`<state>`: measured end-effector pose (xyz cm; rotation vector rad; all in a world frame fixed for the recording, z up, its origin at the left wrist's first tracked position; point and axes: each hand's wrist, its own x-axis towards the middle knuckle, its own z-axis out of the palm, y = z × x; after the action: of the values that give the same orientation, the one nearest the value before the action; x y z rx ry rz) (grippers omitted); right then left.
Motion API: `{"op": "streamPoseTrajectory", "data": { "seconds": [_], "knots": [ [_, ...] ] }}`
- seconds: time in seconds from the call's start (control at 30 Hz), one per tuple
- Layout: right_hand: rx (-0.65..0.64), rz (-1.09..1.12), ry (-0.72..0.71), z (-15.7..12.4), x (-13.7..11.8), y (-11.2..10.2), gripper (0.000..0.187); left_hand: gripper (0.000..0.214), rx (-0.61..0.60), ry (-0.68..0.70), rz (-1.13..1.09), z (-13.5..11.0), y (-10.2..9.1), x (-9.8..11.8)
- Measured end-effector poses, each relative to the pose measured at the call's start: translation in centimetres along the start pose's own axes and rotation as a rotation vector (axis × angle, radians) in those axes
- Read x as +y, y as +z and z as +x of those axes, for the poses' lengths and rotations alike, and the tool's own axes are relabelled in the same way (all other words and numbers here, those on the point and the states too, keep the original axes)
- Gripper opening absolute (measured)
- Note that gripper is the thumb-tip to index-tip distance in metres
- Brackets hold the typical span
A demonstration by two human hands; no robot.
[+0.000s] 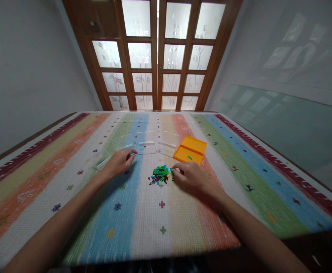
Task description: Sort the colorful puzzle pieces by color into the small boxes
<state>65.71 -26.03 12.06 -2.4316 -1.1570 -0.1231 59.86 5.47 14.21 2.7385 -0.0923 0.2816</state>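
A small pile of tiny plastic pieces [160, 173], mostly green with blue, dark brown and a few yellow ones, lies in the middle of the striped tablecloth. At the pile's right edge is my right hand [190, 175], its fingers curled together among the outer pieces; what they pinch is hidden. My left hand [121, 161] is farther left, thumb and forefinger closed near the front of the clear plastic trays. Anything between those fingertips is too small to name. One clear tray [146, 148] stands centrally, with another clear tray [167, 148] to its right.
Behind my right hand lies an orange two-compartment tray [193, 146], with a green piece [190, 157] in its nearer compartment. More clear plastic [102, 163] shows beside my left forearm. The striped tablecloth [146, 227] covers the table, and wood-framed glass doors [158, 57] stand beyond it.
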Motion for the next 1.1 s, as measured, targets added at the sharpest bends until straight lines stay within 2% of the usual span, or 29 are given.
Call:
{"op": "streamPoseTrajectory", "data": {
  "seconds": [0.17, 0.3, 0.37, 0.77, 0.93, 1.1],
  "knots": [
    [0.016, 0.010, -0.009, 0.0, 0.0, 0.4, 0.024, 0.032, -0.162, 0.145, -0.123, -1.7, 1.8, 3.0],
    [0.024, 0.031, -0.004, -0.1, 0.0, 0.7, 0.026, 0.031, -0.290, 0.170, -0.197, -2.6, 2.9, 4.7],
    [0.020, 0.028, 0.009, -0.1, -0.1, 0.7, 0.026, 0.030, -0.316, 0.168, -0.195, -2.8, 3.3, 5.2],
    [-0.003, -0.005, -0.013, -0.1, -0.3, 0.4, 0.026, 0.027, -0.255, 0.096, -0.153, -3.1, 3.9, 5.4],
    [-0.026, -0.012, -0.022, 0.0, -0.2, 0.5, 0.025, 0.026, -0.259, 0.113, -0.171, -3.2, 4.0, 5.7],
    [-0.020, 0.004, -0.015, -0.1, -0.2, 0.6, 0.024, 0.023, -0.208, 0.127, -0.196, -3.1, 4.1, 5.5]
  ]
}}
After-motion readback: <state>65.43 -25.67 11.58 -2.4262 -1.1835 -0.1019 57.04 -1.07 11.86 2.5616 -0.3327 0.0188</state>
